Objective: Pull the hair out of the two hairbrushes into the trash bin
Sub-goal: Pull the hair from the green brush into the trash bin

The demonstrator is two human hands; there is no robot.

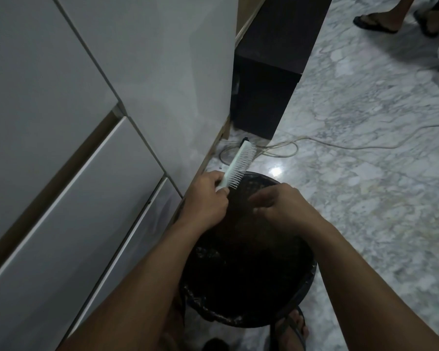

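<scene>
A single head-worn wide-angle view looks steeply down and forward, close over the person's own forearms, which enter from the bottom edge. The black trash bin [249, 269] sits near, low in the middle. White cabinet fronts [86, 122] fill the left side; the marble floor [365, 160] stretches away to the right.
</scene>
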